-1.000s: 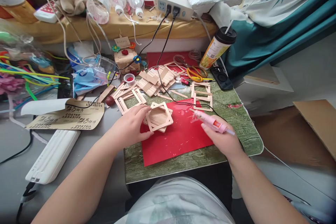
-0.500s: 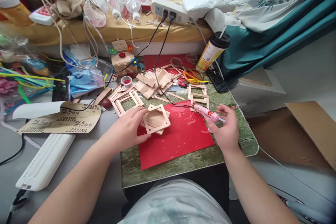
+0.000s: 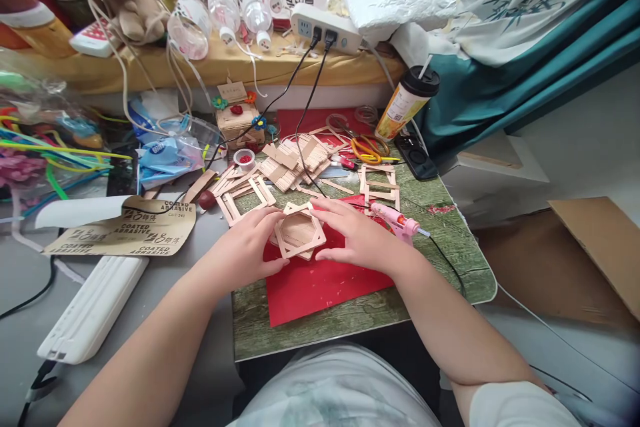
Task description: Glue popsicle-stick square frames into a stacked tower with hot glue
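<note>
A stacked frame of wooden craft sticks (image 3: 299, 232) lies on a red sheet (image 3: 325, 290). My left hand (image 3: 253, 243) rests at its left side, thumb and fingers apart around the edge. On the right side of the frame is my right hand (image 3: 353, 233), fingers spread and thumb apart, nothing seen gripped in it. A pink glue gun (image 3: 397, 221) lies on the table just beyond my right wrist. Behind the frame is a pile of loose sticks (image 3: 295, 159).
Other stick frames (image 3: 379, 185) stand near the pile. Orange-handled scissors (image 3: 367, 149), a drink cup (image 3: 407, 101) and a black phone-like device (image 3: 416, 157) are at the back right. Sandpaper (image 3: 120, 230) and a white power strip (image 3: 93, 307) lie left. Black cords cross the table.
My right hand has let go of the pink glue gun and moved left to the stick frame. My left hand has stayed at the frame's left side.
</note>
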Motion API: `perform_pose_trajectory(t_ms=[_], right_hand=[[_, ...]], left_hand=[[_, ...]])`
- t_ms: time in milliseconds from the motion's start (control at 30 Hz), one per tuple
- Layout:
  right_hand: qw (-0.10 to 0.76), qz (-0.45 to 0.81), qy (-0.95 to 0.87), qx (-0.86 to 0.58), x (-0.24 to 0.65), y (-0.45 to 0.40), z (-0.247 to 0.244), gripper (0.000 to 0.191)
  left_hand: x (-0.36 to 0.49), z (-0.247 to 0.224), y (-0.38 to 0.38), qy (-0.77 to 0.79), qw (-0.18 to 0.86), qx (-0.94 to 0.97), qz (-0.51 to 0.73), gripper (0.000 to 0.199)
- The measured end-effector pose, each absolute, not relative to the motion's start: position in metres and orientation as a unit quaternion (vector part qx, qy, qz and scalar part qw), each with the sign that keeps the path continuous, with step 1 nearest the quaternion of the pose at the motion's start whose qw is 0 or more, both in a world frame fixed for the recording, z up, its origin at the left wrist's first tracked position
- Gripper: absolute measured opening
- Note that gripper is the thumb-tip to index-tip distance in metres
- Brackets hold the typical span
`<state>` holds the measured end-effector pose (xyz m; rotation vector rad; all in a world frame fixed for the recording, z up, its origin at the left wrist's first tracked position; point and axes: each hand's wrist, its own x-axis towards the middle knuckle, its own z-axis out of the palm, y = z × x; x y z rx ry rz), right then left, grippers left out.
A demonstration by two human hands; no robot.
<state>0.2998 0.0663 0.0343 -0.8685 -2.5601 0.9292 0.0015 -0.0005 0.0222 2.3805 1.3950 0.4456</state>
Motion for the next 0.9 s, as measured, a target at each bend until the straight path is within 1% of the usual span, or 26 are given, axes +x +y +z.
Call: perform_pose_trajectory(t_ms=[167, 333, 700, 900], right_hand=[[0.111, 0.345, -0.89, -0.277, 0.297, 0.078, 0.03, 0.077], [0.095, 0.359, -0.882, -0.289, 0.295, 0.077, 0.02, 0.078], [0.119, 0.367, -0.871, -0.303, 0.294, 0.072, 0.005, 0.082], [0.148, 0.379, -0.863, -0.3, 0.295, 0.072, -0.001, 0.082]], left_hand=[[0.001, 0.021, 0.0, 0.492, 0.17, 0.84, 0.156, 0.075], [0.002, 0.021, 0.0, 0.492, 0.176, 0.837, 0.162, 0.074], [0.001, 0.023, 0.0, 0.493, 0.18, 0.835, 0.167, 0.073], [0.002, 0.024, 0.0, 0.496, 0.189, 0.832, 0.164, 0.072]])
